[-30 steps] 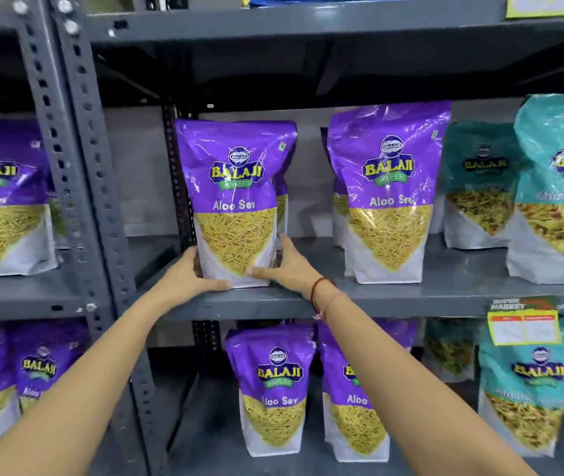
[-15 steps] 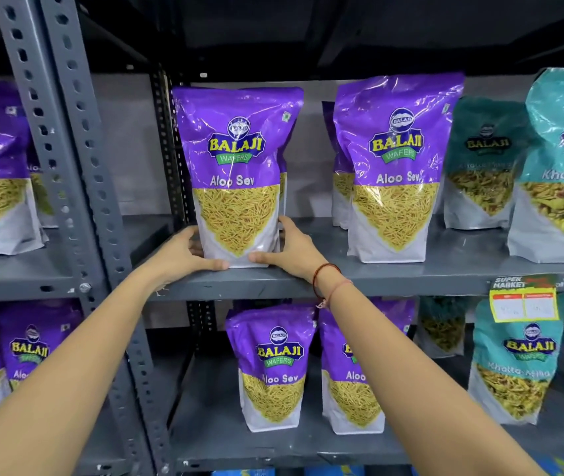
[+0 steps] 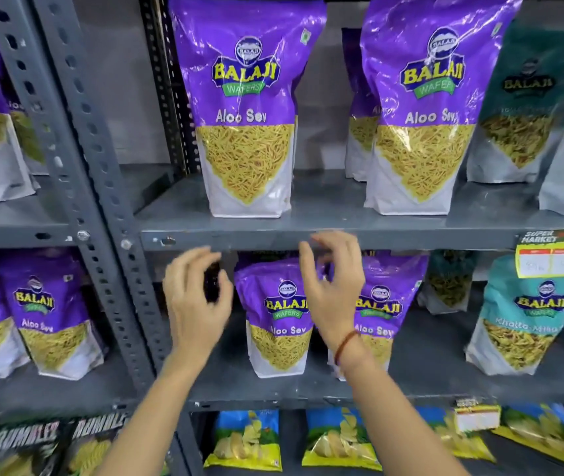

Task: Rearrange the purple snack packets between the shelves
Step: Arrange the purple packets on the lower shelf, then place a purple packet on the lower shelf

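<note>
A purple Aloo Sev packet (image 3: pixel 247 108) stands upright on the upper grey shelf (image 3: pixel 325 231), with a second purple packet (image 3: pixel 423 108) to its right. On the lower shelf (image 3: pixel 273 389) stand two more purple packets, one (image 3: pixel 280 317) between my hands and one (image 3: pixel 378 304) partly hidden behind my right hand. My left hand (image 3: pixel 194 304) and my right hand (image 3: pixel 333 290) hover in front of the lower shelf, just under the upper shelf's edge. Both hold nothing, with fingers curled and apart.
Teal snack packets (image 3: pixel 528 317) stand at the right on both shelves. More purple packets (image 3: pixel 46 314) fill the left rack beyond the grey perforated upright (image 3: pixel 81 159). A yellow price tag (image 3: pixel 552 259) hangs at the right. Blue-and-yellow chip bags (image 3: pixel 246 441) lie on the bottom shelf.
Both hands have let go of the upper purple packet, which stays on the upper shelf, and dropped to the lower shelf. The view has tilted down.
</note>
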The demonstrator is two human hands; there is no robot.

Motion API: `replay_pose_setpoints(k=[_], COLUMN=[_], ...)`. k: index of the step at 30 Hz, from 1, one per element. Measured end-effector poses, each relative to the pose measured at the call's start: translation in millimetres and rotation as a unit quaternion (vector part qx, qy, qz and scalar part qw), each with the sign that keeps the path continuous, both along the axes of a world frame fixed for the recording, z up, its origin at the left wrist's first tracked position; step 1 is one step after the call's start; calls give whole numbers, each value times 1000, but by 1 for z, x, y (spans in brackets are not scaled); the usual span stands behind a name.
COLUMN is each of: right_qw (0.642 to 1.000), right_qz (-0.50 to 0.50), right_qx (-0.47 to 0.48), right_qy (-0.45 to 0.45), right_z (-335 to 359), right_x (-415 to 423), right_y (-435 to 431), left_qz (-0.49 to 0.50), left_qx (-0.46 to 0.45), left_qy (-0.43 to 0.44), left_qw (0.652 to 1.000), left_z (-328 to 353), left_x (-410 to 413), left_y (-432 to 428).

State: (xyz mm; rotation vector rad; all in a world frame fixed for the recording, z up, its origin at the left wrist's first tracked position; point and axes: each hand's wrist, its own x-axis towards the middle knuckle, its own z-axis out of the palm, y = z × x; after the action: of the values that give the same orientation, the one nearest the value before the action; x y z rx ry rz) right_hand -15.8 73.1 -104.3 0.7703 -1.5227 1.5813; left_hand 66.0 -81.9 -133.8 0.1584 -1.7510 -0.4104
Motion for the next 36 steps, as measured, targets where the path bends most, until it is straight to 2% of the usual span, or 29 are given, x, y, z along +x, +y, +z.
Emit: replay_pose_setpoints(k=[3, 5, 7, 9, 11, 14, 21, 25, 36], right_qw=[996, 978, 933, 872, 820, 785, 813, 831, 828], right_qz=[10, 28, 58, 98, 123, 131, 175, 156, 140], right_qx=[42, 120, 211, 287, 361, 409, 311, 278, 258], right_qy=[-74, -166, -287, -384, -426, -446, -459, -456, -478], right_z=[-66, -110, -149, -178, -203, -220, -224, -230, -239], right_x=[4, 0, -8, -17, -27, -37, -47, -44, -18], right_y=[3, 4, 4, 4, 3, 1, -12, -18, -33], left_qz=[-67, -96, -95, -92, -100, -129, -144, -142, -178], left_qx=[70, 152, 224, 290, 316, 294, 291, 265, 251], left_qy=[-108, -200, -284, -361, -423, -470, -453, -484, -545], left_qw=[989, 963, 927, 881, 843, 822, 830, 822, 779], left_z=[-63, -101, -136, -163, -185, -208, -220, -224, -217], left_x=[-3, -7, -14, -21, -28, -39, -54, -56, -47], left_y=[5, 3, -3, -9, -14, -19, -28, -36, -66])
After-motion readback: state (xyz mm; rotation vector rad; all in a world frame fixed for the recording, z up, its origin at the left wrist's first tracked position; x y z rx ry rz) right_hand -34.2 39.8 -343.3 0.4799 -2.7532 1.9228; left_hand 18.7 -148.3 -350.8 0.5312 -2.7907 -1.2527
